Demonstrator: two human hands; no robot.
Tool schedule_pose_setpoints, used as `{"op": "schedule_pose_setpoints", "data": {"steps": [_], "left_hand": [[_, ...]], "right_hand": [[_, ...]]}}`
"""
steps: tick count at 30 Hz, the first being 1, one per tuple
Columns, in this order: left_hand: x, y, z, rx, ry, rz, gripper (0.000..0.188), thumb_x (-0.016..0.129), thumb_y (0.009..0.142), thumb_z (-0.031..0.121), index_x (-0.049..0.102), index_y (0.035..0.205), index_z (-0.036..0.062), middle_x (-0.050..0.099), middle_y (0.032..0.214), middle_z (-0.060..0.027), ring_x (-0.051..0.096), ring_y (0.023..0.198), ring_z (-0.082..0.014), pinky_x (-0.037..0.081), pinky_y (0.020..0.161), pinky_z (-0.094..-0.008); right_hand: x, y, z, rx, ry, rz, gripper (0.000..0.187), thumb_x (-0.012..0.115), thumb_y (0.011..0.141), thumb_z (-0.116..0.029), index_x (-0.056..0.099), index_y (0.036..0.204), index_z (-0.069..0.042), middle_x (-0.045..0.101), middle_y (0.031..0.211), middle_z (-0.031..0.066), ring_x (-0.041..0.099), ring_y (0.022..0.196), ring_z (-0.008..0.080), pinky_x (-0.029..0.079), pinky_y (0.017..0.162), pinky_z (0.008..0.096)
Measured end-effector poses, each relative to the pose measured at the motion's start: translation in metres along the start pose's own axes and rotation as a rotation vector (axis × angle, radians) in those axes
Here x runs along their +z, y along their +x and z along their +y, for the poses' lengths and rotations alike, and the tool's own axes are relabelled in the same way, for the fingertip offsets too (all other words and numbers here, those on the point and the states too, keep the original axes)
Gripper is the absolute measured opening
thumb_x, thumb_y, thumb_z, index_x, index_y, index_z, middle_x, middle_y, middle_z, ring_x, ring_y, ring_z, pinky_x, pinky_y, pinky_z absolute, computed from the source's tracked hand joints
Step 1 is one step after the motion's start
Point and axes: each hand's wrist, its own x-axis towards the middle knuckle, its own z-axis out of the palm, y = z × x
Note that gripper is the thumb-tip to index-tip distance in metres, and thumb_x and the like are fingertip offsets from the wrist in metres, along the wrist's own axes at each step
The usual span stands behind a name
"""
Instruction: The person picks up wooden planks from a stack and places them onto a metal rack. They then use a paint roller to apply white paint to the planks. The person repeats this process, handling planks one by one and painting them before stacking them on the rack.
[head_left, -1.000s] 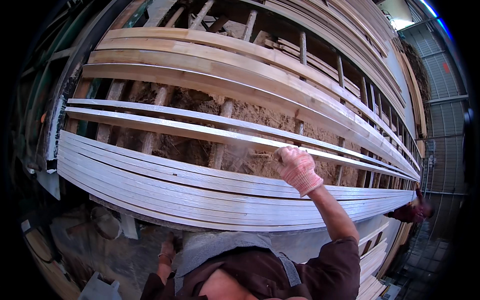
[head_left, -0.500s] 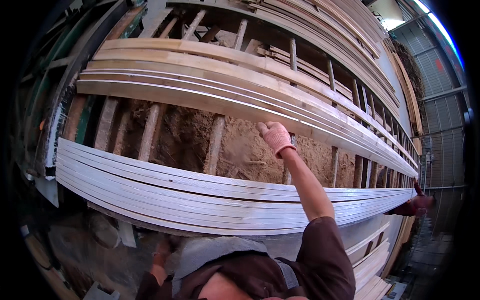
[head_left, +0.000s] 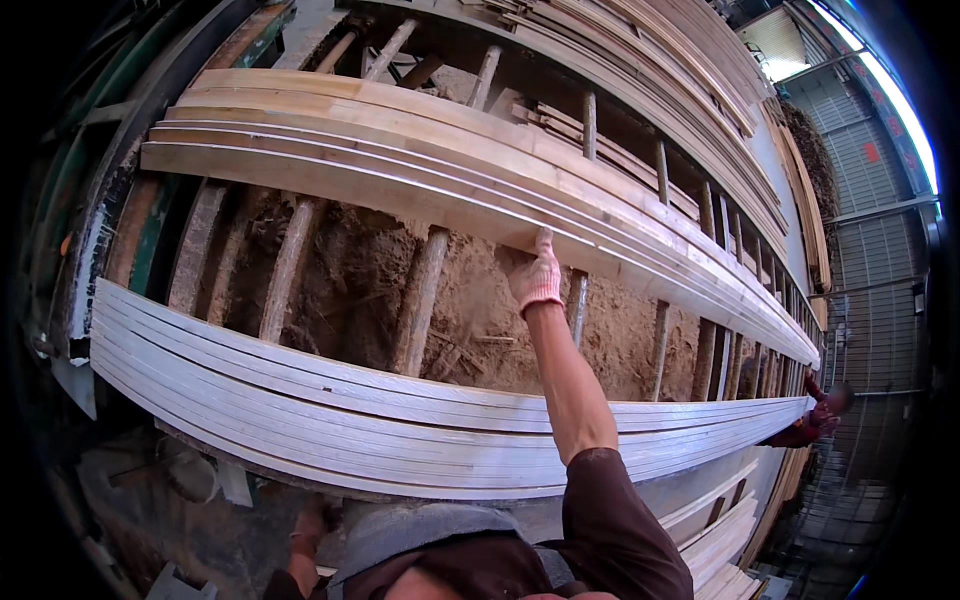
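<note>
In a pale pink work glove, my right hand (head_left: 537,275) reaches forward to the near edge of a group of long wooden boards (head_left: 380,199). Its thumb points up against the nearest board's side, and its other fingers curl low at the edge, partly hidden. These boards lie side by side across the bars of a rack. Closer to my body runs a stack of long white-faced boards (head_left: 300,420), which my right forearm crosses above. My left hand (head_left: 312,522) hangs low beside my waist, dark and blurred, with its fingers indistinct.
Between the two board groups, round metal bars (head_left: 422,300) span a pit of brown sawdust (head_left: 480,300). A dark metal frame (head_left: 110,230) borders the left. More timber (head_left: 640,70) is piled beyond. At the boards' far right end stands another person (head_left: 815,420).
My right hand has turned from a closed fist so that its thumb now rests against the near board. The whole view has shifted slightly. My left hand stays low.
</note>
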Motion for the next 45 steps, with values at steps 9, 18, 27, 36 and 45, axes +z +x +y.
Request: {"op": "schedule_pose_setpoints", "data": {"steps": [9,18,27,36,45], "left_hand": [[-0.02,-0.022,-0.008,0.183,-0.133,0.118,0.054,0.052,0.102,0.056,0.065,0.113,0.0045,0.066,0.091,-0.0084,0.065,0.077,-0.0236,0.054,0.066,-0.04],[-0.016,-0.057,-0.049,-0.19,-0.126,0.112,0.057,0.055,0.099,0.055,0.068,0.128,0.0084,0.071,0.112,-0.0172,0.067,0.1,-0.0316,0.058,0.085,-0.049],[0.019,-0.073,0.019,-0.141,0.481,0.197,0.051,0.058,0.1,0.044,0.064,0.127,0.0014,0.069,0.107,-0.0159,0.065,0.093,-0.0289,0.053,0.08,-0.0402],[-0.007,0.039,-0.035,-0.009,-0.248,-0.094,0.06,0.053,0.1,0.058,0.066,0.119,0.0019,0.069,0.085,-0.0097,0.062,0.066,-0.0202,0.048,0.058,-0.0345],[0.015,-0.016,0.005,0.467,0.295,-0.04,0.061,0.056,0.097,0.06,0.069,0.106,0.0012,0.064,0.072,-0.006,0.055,0.055,-0.0172,0.042,0.051,-0.0317]], "right_hand": [[0.045,0.106,-0.027,-0.039,0.272,-0.19,0.068,0.08,0.089,-0.037,0.048,0.145,-0.015,0.055,0.142,0.0138,0.052,0.129,0.0382,0.047,0.109,0.062],[0.076,0.17,-0.049,-0.051,0.367,-0.458,0.063,0.079,0.083,-0.032,0.055,0.138,-0.013,0.056,0.138,0.0151,0.054,0.124,0.0363,0.046,0.105,0.0574],[0.073,0.142,-0.077,-0.109,0.428,-0.478,0.05,0.077,0.088,-0.025,0.06,0.132,-0.009,0.065,0.129,0.0128,0.063,0.116,0.0329,0.057,0.097,0.0507],[0.023,0.06,-0.045,0.024,0.228,-0.192,0.033,0.074,0.094,-0.03,0.062,0.119,-0.013,0.068,0.108,0.0052,0.068,0.088,0.0232,0.06,0.06,0.0335],[-0.025,-0.021,-0.022,0.148,-0.163,-0.138,0.028,0.068,0.099,-0.028,0.062,0.116,-0.007,0.072,0.103,0.0091,0.067,0.074,0.0193,0.058,0.055,0.0302]]}}
